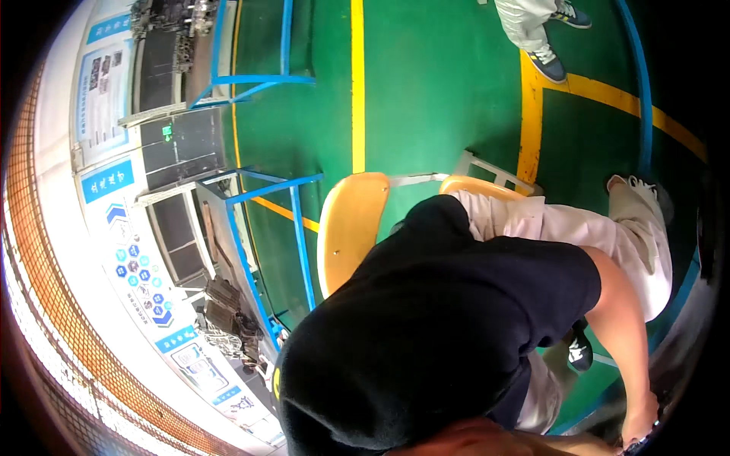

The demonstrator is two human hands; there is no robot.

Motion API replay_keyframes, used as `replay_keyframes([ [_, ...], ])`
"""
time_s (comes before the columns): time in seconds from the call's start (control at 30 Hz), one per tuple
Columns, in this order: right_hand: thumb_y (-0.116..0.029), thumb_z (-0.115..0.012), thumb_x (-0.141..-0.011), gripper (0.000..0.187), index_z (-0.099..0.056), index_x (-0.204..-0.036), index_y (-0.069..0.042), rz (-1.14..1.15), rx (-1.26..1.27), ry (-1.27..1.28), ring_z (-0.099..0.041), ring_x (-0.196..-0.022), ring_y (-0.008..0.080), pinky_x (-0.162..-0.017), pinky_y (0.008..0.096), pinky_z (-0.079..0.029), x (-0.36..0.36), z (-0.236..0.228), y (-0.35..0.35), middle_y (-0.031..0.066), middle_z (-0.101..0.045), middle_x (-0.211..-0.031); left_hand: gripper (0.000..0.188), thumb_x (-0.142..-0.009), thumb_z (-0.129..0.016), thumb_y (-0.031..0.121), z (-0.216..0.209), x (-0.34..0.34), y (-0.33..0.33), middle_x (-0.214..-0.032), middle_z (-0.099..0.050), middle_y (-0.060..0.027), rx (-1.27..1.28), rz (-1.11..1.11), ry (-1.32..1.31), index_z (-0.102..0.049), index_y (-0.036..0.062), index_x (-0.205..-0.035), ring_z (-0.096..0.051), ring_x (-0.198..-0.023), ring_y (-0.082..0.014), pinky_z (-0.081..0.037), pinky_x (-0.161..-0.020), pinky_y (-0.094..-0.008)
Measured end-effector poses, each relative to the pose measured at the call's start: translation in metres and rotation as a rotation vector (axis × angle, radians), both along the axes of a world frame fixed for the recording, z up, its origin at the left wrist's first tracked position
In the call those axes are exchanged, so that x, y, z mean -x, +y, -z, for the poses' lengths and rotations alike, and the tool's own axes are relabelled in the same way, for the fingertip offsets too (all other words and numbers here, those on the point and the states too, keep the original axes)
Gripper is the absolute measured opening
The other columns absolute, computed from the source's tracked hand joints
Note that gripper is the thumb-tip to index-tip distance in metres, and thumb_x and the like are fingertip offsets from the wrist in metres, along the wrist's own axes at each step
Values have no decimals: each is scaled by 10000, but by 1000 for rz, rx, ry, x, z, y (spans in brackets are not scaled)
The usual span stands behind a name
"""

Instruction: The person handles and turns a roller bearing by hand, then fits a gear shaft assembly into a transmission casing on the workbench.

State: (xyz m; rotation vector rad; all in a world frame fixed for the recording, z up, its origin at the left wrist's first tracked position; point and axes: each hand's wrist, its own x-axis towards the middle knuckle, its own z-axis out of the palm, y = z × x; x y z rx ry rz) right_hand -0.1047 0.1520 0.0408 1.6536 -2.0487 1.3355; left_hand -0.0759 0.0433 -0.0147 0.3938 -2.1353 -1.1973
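The wearer's own hands are out of view, so I cannot tell whether they grip anything or are free. Nearest in sight is a seated co-worker in a black top [471, 296] and pale trousers [566, 222], who leans over, covering part of a chair [353, 228]. The chair has a tan curved backrest, a tan seat and pale metal legs.

Well to the lower right of the chair, at the end of a bent bare arm [620, 327], the co-worker's hand [641, 420] reaches a dark item [644, 443]. The fingers seem to be on it, but the spot is too dark and too near the edge to tell whether they close around it. Another bare forearm [559, 444] runs along the lower edge, below and right of the chair, toward the same spot. A dark shoe [580, 351] shows to the right of the chair and lower down.

Left of the chair stands a blue frame [300, 242], with grey metal parts [223, 313] beside it and a white wall with blue-and-white panels [135, 266] beyond. Above the chair, a yellow line [358, 91] crosses the green floor [433, 83]. Far above and to its right stands another person in pale trousers [523, 21] and dark striped shoes [549, 67].
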Motion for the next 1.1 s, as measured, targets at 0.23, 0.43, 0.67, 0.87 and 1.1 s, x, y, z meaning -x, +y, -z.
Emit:
replay_keyframes([
  [0.23, -217, -580, -976, 311, -626, -1137, 45, 91, 33, -16, -623, -1047, 273, -878, 386, -508, -24, 6, 6, 182, -643, -1161, 487, -918, -494, 485, -26, -51, 13, -1048, -710, -160, -58, 53, -53, -729, 76, -1037, -660, -1011, -375, -524, -866, -483],
  [0.43, -187, -560, -980, 303, -632, -1167, 40, 224, 2, -99, -639, -1040, 266, -877, 370, -517, -29, 11, 2, 181, -651, -1180, 363, -851, -572, 348, -38, -81, 0, -1183, -630, -149, 177, -110, 19, -743, 46, -959, -542, -1173, -350, -505, -891, -459],
  [0.67, -190, -473, -1041, 364, -533, -1292, 67, 109, -58, -141, -564, -1142, 241, -986, 339, -436, -22, 42, 11, 169, -589, -1268, 228, -713, -678, 214, -27, -113, 3, -1004, -603, -126, 149, -262, 203, -706, 1, -786, -510, -1030, -291, -482, -829, -383],
  [0.87, -119, -459, -1040, 303, -515, -1282, 54, 3, 8, -239, -555, -1090, 181, -919, 282, -439, -35, 25, 19, 116, -576, -1241, 215, -756, -710, 159, -64, -140, 3, -1045, -550, -131, 100, -206, 291, -657, -29, -844, -504, -1044, -302, -481, -878, -405],
  [1.1, -133, -494, -1028, 244, -559, -1207, 20, -86, -10, -289, -476, -776, 70, -669, 211, -400, -49, 21, 16, 28, -592, -1035, 162, -788, -700, 142, -62, -153, 0, -1046, -567, -122, 214, -84, 224, -673, 8, -875, -516, -1017, -303, -466, -880, -405],
])
